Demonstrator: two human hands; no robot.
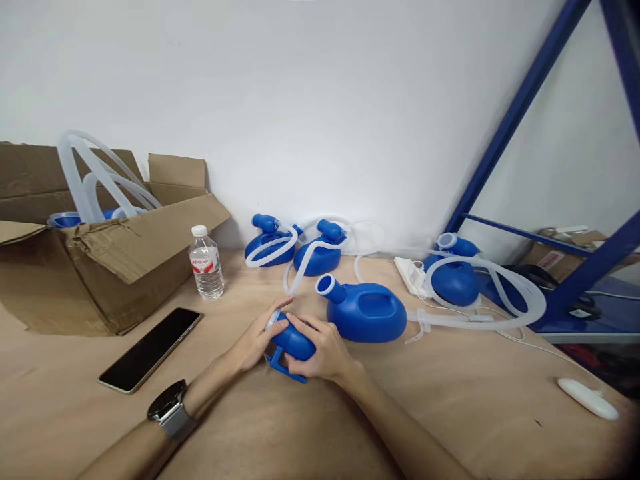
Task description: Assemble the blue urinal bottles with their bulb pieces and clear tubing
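Both my hands meet at the middle of the wooden table around a small blue plastic fitting. My left hand, a dark watch on its wrist, curls around the fitting's left end, where a pale ring shows. From the right, my right hand wraps over the fitting. Just beyond them lies a blue plastic jug with a white-rimmed spout pointing left.
Three more blue jugs with translucent hoses stand by the wall. An open cardboard box of hoses is at left, with a water bottle and a phone beside it. A white power strip, a white object, blue shelving at right.
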